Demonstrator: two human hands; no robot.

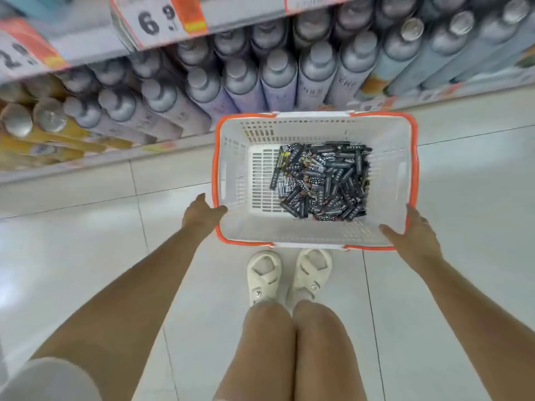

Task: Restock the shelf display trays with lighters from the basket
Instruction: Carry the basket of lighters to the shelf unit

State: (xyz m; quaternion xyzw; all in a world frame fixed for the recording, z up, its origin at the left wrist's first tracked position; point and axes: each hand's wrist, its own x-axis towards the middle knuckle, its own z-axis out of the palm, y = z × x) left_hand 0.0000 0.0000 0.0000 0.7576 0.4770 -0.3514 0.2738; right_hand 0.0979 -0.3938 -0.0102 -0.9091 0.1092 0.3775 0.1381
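A white plastic basket (234, 169) with an orange rim sits in front of me, over the tiled floor. A pile of black lighters (321, 180) lies in its right half. My left hand (199, 212) grips the basket's near left corner, thumb over the rim. My right hand (414, 233) grips the near right corner, thumb inside the wall. No display tray is in view.
A low shelf (95, 166) runs from left to upper right, packed with grey-capped spray cans (278, 73) and yellow cans (34, 123). Price tags (156, 21) hang from the shelf above. My feet in white sandals (289, 276) stand just behind the basket.
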